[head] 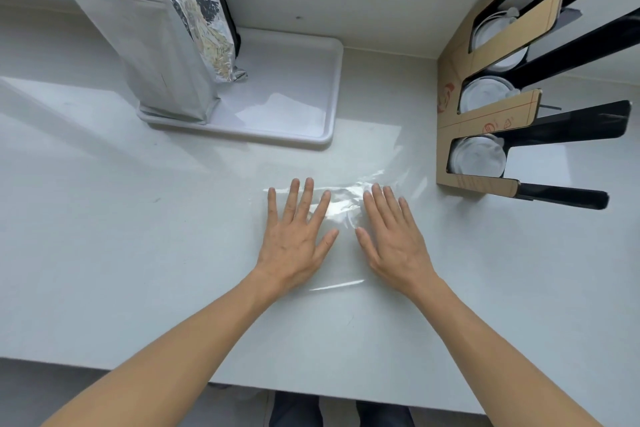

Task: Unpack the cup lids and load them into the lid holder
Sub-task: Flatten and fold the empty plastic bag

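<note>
lid holder (485, 121): three slots, lids (479, 158) inside | tray (325, 87): foil bag (138, 38)

a pale, glossy table (138, 218) carries everything. at the back a white tray (311, 104) lies flat on it, with a tall silver foil pouch (145, 45) standing upright on the tray's left end. at the right edge stands a cardboard-and-black lid holder (485, 121), its three slots holding white lids (479, 156). near the middle front, a clear plastic wrapper (343, 211) lies flattened on the table, with both hands spread palm-down on it.
</note>
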